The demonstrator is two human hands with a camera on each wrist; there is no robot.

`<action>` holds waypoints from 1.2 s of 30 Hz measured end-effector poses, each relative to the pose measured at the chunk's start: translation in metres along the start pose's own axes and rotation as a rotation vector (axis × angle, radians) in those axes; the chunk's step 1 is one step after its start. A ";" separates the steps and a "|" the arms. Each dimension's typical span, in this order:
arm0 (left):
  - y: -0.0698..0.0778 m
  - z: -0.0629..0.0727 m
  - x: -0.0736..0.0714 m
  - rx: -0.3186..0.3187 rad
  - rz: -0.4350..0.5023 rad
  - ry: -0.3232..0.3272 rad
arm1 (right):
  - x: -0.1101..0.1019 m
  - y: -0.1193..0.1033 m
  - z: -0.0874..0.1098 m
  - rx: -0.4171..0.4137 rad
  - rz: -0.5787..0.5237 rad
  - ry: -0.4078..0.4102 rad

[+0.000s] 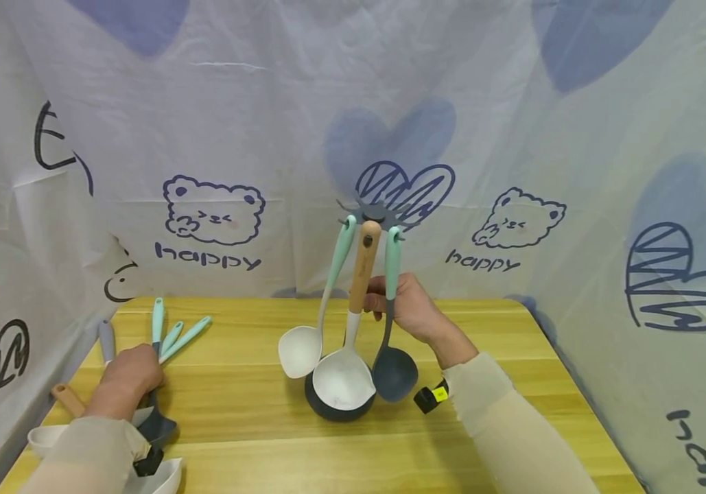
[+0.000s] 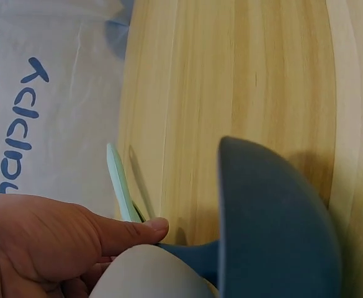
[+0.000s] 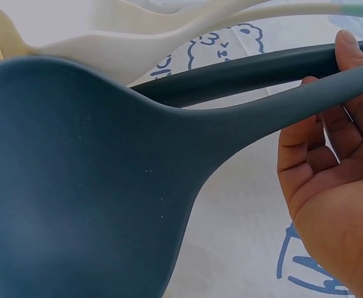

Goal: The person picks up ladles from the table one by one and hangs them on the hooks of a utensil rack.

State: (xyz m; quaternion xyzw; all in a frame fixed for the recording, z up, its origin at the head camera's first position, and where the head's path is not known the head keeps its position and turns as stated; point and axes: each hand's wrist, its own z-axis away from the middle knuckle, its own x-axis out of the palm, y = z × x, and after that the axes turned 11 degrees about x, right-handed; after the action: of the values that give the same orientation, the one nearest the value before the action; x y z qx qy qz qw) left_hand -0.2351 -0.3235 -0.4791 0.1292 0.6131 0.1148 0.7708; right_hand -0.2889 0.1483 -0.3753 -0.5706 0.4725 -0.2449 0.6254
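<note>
On the left of the head view, my left hand [image 1: 133, 374] grips the neck of a dark utensil [image 2: 280, 230] with a mint handle; its curved, bowl-like head faces the left wrist camera. A pale rounded utensil [image 2: 150, 273] partly covers these fingers. My right hand [image 1: 405, 305] holds the dark pole [image 3: 249, 73] of a utensil stand [image 1: 335, 414], behind the hanging tools. From the stand's top hang a white skimmer-like spoon [image 1: 299, 353] with a mint handle, a white ladle [image 1: 343, 381] with a wooden handle and a dark ladle [image 1: 396, 374] with a mint handle.
More utensils lie around my left hand: mint handles [image 1: 187, 337], a grey handle [image 1: 106, 339], a wooden handle [image 1: 68, 398] and white heads [image 1: 46, 439]. The wooden table [image 1: 241, 425] meets a printed cloth [image 1: 303, 123] at its back and sides.
</note>
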 end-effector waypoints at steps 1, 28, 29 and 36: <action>0.000 0.000 0.000 -0.006 0.004 0.001 | 0.000 0.000 0.000 -0.002 -0.004 -0.002; 0.025 0.025 -0.032 0.033 0.163 0.065 | 0.004 0.001 0.001 0.004 0.024 0.013; 0.027 0.025 -0.034 0.048 0.188 0.057 | 0.003 0.000 0.001 0.006 0.029 0.017; 0.046 0.030 -0.048 0.093 0.306 0.073 | 0.002 0.000 0.001 0.017 0.024 0.031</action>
State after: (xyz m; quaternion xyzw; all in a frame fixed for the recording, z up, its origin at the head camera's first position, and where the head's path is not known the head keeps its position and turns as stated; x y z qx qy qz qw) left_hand -0.2171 -0.2981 -0.4125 0.2523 0.6186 0.2072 0.7147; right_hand -0.2875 0.1469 -0.3764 -0.5556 0.4867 -0.2504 0.6258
